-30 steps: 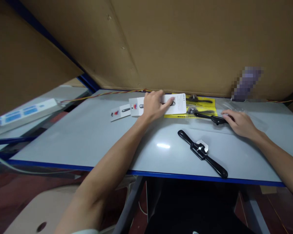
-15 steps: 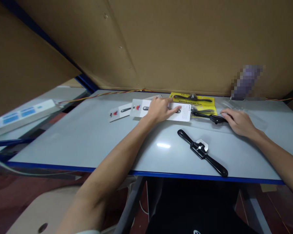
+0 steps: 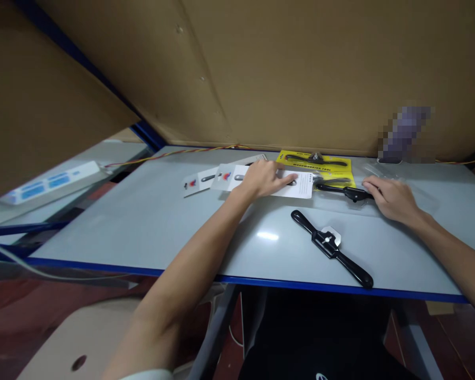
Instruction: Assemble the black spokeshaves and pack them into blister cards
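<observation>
My left hand (image 3: 266, 178) lies with its thumb apart over a white blister card (image 3: 303, 190), which overlaps other white cards (image 3: 196, 183). My right hand (image 3: 391, 199) has its fingers closed around one end of a black two-handled tool (image 3: 354, 193). That tool's other handle reaches over the edge of the yellow packages (image 3: 314, 165), which hold similar black tools. Nearer the front edge, another black tool (image 3: 326, 243) with a silvery blade rests diagonally on the table.
Clear plastic packaging (image 3: 380, 171) lies beyond my right hand, near a pixelated purple object (image 3: 406, 132). A power strip (image 3: 55, 182) is at the left. A brown board wall (image 3: 301, 79) rises behind the grey table (image 3: 142, 227). A beige stool (image 3: 91, 338) stands below.
The whole view has shifted slightly, moving the scene a little to the right. Both hands keep nearly the same places relative to the card and the tool.
</observation>
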{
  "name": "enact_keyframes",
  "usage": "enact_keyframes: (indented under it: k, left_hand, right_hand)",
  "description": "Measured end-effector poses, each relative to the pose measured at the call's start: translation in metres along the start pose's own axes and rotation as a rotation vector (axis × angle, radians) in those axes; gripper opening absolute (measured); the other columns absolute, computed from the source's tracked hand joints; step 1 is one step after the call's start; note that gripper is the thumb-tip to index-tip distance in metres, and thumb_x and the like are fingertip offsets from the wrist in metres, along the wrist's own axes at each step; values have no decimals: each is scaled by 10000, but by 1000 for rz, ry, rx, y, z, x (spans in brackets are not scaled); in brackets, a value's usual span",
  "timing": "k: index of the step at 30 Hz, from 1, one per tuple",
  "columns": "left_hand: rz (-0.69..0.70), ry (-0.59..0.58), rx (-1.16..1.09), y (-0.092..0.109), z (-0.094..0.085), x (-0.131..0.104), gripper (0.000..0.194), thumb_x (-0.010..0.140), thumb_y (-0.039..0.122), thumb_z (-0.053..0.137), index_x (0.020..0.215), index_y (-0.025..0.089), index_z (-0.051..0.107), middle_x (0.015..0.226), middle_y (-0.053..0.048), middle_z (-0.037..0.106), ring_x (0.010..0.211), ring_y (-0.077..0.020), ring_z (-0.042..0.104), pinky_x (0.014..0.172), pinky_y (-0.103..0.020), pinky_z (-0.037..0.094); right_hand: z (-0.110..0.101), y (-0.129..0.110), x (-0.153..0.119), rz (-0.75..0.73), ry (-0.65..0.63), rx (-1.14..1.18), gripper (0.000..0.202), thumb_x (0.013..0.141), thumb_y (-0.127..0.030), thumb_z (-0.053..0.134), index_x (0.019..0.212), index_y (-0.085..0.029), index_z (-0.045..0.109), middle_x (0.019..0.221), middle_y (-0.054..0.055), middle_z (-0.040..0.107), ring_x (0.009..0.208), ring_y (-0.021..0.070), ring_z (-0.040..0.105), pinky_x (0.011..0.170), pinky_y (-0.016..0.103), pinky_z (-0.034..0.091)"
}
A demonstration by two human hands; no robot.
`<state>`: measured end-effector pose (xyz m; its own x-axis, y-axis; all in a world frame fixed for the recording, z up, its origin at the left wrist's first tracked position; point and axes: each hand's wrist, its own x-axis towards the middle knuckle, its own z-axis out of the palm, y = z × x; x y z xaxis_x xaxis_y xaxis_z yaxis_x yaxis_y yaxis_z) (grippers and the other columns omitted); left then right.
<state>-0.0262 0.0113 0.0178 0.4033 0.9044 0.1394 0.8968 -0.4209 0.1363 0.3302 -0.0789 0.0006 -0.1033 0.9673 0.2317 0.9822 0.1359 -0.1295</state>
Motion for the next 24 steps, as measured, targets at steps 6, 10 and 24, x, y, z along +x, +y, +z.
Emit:
enact_keyframes:
  k: [6,10,24]
  left_hand:
    - [-14,-14,-24,1,-2,-2,619,957,695,443,911,178,780,815,-151,724,862,-344,664,795,-416,460]
    - [-12,-16,-29,-1,-4,-3,605,955,695,428,864,189,749,792,-140,697,844,-337,645,788,-416,454]
    - [64,-46,-64,16,2,-6,608,1002,699,392,893,198,718,754,-105,688,776,-302,647,747,-386,432]
  right_hand:
    - [1,-1,-1,-2,1,25,443,1066,-449,358,1099,-258,757,1054,97,829,906,315,721,681,369,348]
    - [1,-1,0,5,-15,41,432,1059,-453,369,1083,-261,757,1059,93,832,895,317,722,688,367,363]
    - [1,-9,-3,-149,61,39,412,1074,-401,398,1132,-248,777,1098,102,841,941,318,760,753,399,471]
